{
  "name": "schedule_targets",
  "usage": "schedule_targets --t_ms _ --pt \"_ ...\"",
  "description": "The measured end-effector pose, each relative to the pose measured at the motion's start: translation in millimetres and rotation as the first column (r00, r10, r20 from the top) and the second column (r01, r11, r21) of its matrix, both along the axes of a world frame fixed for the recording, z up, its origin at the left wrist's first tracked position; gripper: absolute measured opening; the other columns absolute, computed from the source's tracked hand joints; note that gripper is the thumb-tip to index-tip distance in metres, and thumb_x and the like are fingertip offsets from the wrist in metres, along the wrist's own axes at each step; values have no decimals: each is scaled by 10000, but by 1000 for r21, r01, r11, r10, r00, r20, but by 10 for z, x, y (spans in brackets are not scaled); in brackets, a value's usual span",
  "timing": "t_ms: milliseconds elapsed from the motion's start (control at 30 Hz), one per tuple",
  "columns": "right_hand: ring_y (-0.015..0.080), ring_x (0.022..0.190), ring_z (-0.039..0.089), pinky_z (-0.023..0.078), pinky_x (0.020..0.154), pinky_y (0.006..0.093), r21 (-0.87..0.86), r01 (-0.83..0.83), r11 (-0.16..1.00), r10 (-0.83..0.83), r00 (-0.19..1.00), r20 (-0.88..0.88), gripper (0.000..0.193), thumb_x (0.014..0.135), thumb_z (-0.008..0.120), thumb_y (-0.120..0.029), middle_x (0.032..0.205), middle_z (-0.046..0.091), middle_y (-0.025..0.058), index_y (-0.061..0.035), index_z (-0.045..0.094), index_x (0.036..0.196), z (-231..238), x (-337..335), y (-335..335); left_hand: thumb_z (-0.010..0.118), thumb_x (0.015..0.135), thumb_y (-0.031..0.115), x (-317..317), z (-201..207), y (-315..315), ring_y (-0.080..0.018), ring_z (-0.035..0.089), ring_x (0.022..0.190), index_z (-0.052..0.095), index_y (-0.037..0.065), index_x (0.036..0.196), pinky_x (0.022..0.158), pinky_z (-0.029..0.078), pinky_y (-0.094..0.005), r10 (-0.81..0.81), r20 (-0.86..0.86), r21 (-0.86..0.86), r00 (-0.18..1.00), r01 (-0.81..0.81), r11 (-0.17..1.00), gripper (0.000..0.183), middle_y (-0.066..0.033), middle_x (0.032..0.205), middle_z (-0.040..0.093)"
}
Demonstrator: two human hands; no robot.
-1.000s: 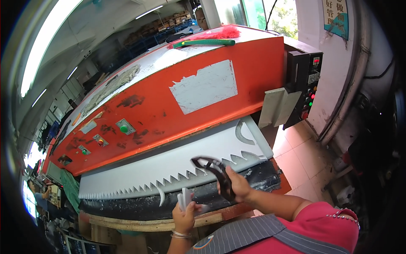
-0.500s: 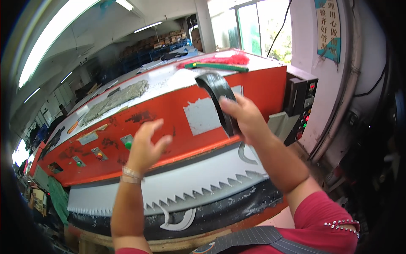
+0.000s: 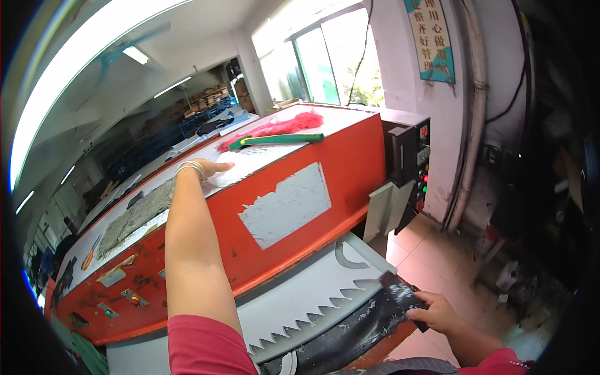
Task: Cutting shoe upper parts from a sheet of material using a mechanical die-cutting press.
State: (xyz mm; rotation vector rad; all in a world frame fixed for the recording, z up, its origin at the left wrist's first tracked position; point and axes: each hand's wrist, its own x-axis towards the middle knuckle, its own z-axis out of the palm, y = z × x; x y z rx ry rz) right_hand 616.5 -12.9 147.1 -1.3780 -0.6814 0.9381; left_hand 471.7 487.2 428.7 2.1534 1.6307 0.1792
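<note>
At the lower right my right hand (image 3: 434, 312) is closed on a black curved band-like piece (image 3: 400, 292). White specks cover its upturned face. The piece hangs over the right end of a black, scrap-strewn surface (image 3: 350, 331). My left hand (image 3: 209, 169) reaches far across the top of the red machine (image 3: 281, 250), at a white heap (image 3: 234, 164). One digit stretches right; the other fingers are hidden. Below the machine front lies a white sheet (image 3: 281, 312) with a row of tooth-shaped cuts along its near edge and an arc-shaped cut (image 3: 348, 256).
A green-handled brush (image 3: 281, 140) with red bristles lies on the machine top beyond my left hand. Left of it is a grey fibrous mat (image 3: 140, 215) and an orange-handled tool (image 3: 89, 257). A control box (image 3: 412, 162) stands at the right end, above a tiled floor (image 3: 431, 244).
My right hand has carried the black piece down and right, from before the machine to the sheet's right end. My left hand has moved up onto the machine top. The view has shifted right.
</note>
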Motion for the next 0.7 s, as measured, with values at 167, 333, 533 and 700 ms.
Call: schedule_targets --t_ms 167,333,533,700 --pt "87 729 561 465 651 237 -124 267 956 -265 964 31 403 769 741 -190 844 618 25 34 609 1077 -249 -108 -391 737 588 672 86 -71 86 -309 553 1074 550 -21 1223 901 432 -453 34 -30 83 999 -32 996 959 -206 1202 550" --pt "86 702 560 466 644 238 -100 341 935 -346 938 -27 359 777 738 -211 813 627 24 8 630 1039 -576 -160 -542 717 572 717 3 -139 303 -235 589 757 649 19 1037 663 468 -405 101 -74 103 992 -93 990 840 -134 902 620" --pt "94 777 571 464 695 244 -145 269 952 -271 963 12 370 795 729 -227 840 623 31 14 623 1055 -489 -314 -504 741 738 397 56 -237 313 -247 603 858 588 55 1048 706 467 -360 174 541 -201 823 -74 977 486 -142 948 609" --pt "104 844 566 463 758 256 -108 163 981 -163 987 8 422 821 692 -198 943 614 39 21 555 1154 -479 -267 -445 564 875 72 -18 -232 166 -301 532 1143 435 -77 1226 1011 394 -462 -1 983 -60 183 325 944 402 -172 1223 547"
